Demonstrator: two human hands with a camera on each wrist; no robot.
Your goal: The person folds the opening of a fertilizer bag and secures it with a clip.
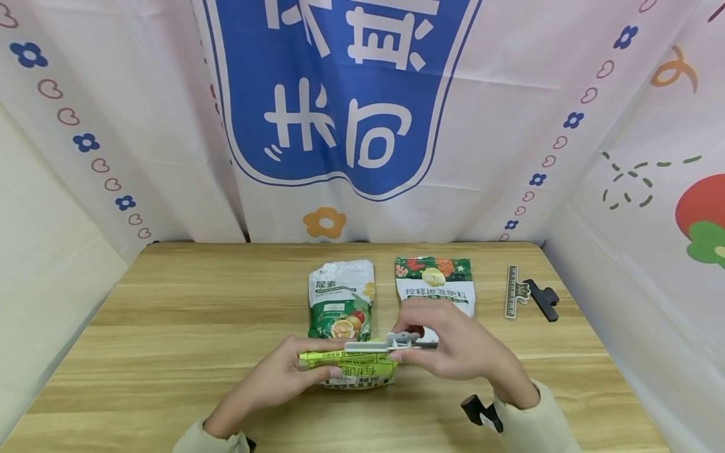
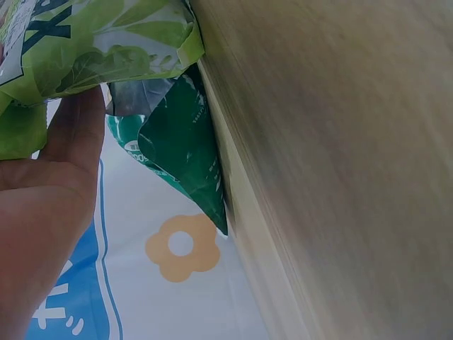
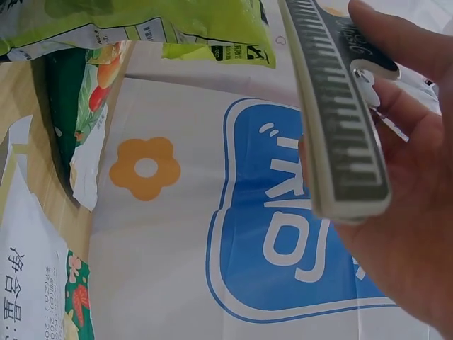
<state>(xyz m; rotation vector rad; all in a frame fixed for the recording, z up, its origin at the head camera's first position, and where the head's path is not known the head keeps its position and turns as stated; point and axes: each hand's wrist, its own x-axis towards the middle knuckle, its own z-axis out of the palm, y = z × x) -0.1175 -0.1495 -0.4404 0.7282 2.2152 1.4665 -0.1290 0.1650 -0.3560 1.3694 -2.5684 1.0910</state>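
My left hand (image 1: 286, 371) grips a yellow-green fertilizer bag (image 1: 362, 372) at its left end, thumb on the near side. The bag's top edge is folded flat. In the left wrist view the same bag (image 2: 134, 53) bulges above the tabletop, beside the left hand (image 2: 56, 177). Between thumb and fingers my right hand (image 1: 453, 343) pinches the lever of a long bag clip (image 1: 368, 346). The clip overlaps the bag's top edge in the head view. Seen from the right wrist, the clip (image 3: 343, 120) has a piano-key pattern and lies beside the bag's end.
Behind the hands lies a white-and-green bag (image 1: 342, 292). Right of it, a second white bag with a green top (image 1: 433, 277) is partly covered by my right hand. Toward the right edge lie a patterned clip (image 1: 512, 296) and a black clip (image 1: 544, 301). A printed curtain (image 1: 498, 145) hangs behind the table.
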